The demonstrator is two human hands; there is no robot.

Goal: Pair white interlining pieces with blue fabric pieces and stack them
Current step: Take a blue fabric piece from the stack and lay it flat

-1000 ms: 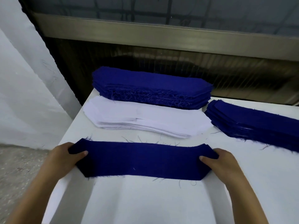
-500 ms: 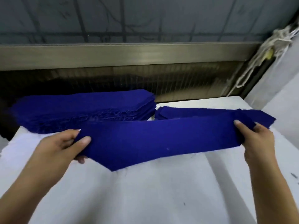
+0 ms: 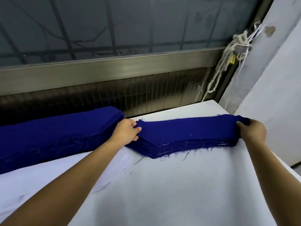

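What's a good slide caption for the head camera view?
The left hand and right hand hold a blue fabric piece over the smaller blue stack.

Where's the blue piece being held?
In the head view, right of centre: the blue piece sits atop the right-hand blue stack, held between the left hand and right hand.

A blue fabric piece [image 3: 187,128] lies flat atop the frayed right stack [image 3: 179,148], beside a taller blue stack [image 3: 57,132]
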